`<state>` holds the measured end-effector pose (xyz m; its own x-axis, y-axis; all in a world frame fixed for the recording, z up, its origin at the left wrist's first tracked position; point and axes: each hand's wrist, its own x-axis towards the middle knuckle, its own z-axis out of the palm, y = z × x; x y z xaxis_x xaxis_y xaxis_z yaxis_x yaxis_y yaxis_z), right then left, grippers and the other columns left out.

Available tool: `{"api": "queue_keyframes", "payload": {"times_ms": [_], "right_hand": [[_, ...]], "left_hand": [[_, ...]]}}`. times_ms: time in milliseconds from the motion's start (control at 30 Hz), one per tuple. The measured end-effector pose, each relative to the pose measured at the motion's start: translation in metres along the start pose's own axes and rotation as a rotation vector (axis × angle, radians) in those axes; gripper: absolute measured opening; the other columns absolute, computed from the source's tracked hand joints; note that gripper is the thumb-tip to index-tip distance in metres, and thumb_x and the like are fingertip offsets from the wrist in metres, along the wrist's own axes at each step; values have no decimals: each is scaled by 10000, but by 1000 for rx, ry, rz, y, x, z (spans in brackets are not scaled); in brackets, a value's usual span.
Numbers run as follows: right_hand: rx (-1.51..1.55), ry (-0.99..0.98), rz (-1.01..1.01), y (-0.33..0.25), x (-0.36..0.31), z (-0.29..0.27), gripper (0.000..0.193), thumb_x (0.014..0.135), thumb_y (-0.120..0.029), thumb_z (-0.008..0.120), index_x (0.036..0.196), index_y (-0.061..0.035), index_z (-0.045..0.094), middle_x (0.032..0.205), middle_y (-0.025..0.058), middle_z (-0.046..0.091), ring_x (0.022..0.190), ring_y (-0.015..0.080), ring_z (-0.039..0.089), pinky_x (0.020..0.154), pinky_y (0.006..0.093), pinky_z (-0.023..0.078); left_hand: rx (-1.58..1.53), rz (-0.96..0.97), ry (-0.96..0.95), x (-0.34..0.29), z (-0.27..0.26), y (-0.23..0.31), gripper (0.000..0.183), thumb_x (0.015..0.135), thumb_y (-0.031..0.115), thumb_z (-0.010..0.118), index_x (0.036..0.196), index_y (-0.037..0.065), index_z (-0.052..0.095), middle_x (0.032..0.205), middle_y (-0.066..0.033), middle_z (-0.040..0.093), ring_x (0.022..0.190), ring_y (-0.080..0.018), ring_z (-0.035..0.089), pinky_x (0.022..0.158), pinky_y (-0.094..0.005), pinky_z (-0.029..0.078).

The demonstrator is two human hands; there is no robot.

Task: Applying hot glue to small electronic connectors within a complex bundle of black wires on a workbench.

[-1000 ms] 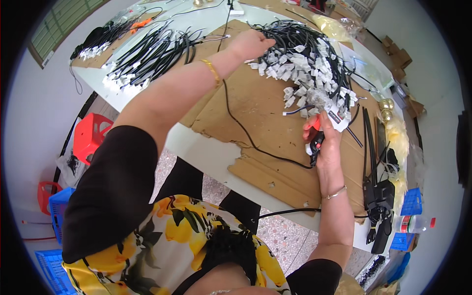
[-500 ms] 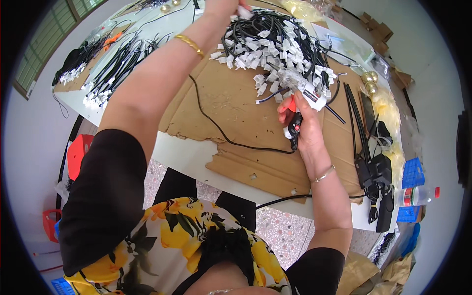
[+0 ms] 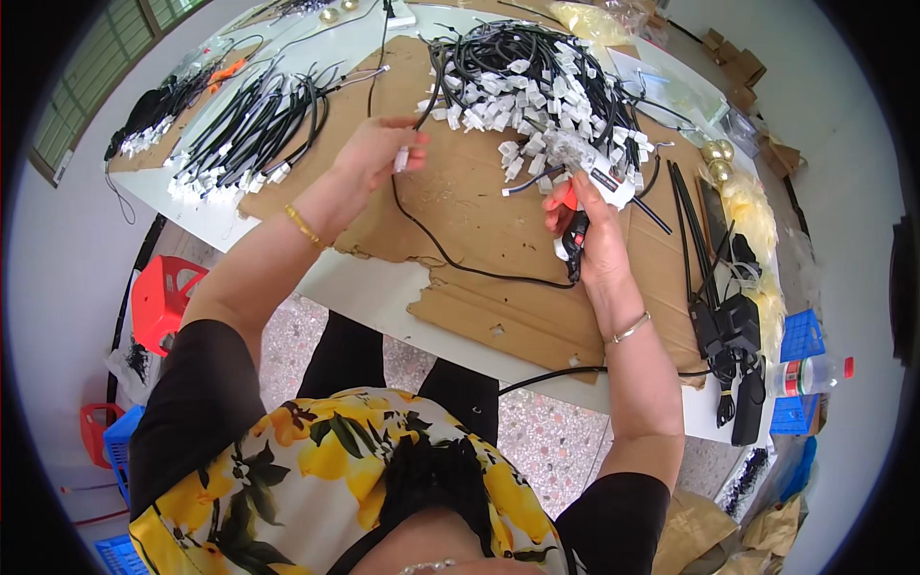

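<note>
My left hand (image 3: pixel 383 151) is closed on a black cable with a white connector (image 3: pixel 402 160), over the cardboard left of the pile. My right hand (image 3: pixel 596 235) grips a glue gun (image 3: pixel 611 184) with a white body, an orange trigger and a black handle. A dark stick (image 3: pixel 654 218) pokes out of its back end, and its front reaches toward the pile, where clear plastic partly covers it. A heap of black cables (image 3: pixel 517 53) with white connectors lies beyond both hands. At left, more black cables (image 3: pixel 254 125) lie in a spread bundle.
Brown cardboard (image 3: pixel 508 316) covers the white table. The gun's black cord (image 3: pixel 450 261) loops across it. Long black sticks (image 3: pixel 682 230) and black power adapters (image 3: pixel 728 331) lie at right, near a plastic bottle (image 3: pixel 815 376). A red stool (image 3: pixel 163 299) stands at left.
My left hand has drawn back from the top of the pile toward me and to the left, bringing a cable with it. The right hand and glue gun stay almost still.
</note>
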<state>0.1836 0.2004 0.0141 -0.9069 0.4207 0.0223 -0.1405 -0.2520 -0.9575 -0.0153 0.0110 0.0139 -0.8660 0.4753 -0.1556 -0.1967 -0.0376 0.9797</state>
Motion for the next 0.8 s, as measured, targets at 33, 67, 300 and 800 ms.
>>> {"api": "queue_keyframes", "payload": {"times_ms": [33, 67, 300, 800], "right_hand": [[1, 4, -3, 1, 0, -1, 344, 834, -383, 487, 721, -65, 554, 674, 60, 581, 545, 115, 525, 492, 222, 397], [-8, 20, 7, 0, -1, -1, 322, 834, -359, 499, 726, -62, 558, 678, 64, 587, 541, 121, 529, 497, 225, 410], [66, 9, 13, 2, 7, 1, 276, 814, -318, 563, 775, -45, 570, 673, 69, 593, 536, 130, 545, 501, 236, 443], [179, -22, -100, -6, 8, -7, 257, 819, -264, 553, 778, -12, 580, 688, 99, 599, 544, 140, 542, 495, 251, 442]], "left_hand": [[10, -41, -56, -7, -4, -3, 347, 785, 68, 557, 1099, -41, 457, 821, -92, 566, 658, -148, 557, 582, -238, 504], [6, -51, -79, -10, -8, -4, 347, 785, 68, 557, 1099, -41, 457, 821, -92, 566, 658, -148, 557, 582, -238, 504], [140, -120, -305, -53, -31, -5, 314, 778, 120, 586, 1020, -56, 491, 751, -74, 570, 647, -123, 545, 517, -201, 424], [-105, 242, -336, 4, 3, 51, 388, 884, 147, 442, 1254, 53, 374, 939, -41, 522, 710, -68, 504, 647, -133, 438]]}}
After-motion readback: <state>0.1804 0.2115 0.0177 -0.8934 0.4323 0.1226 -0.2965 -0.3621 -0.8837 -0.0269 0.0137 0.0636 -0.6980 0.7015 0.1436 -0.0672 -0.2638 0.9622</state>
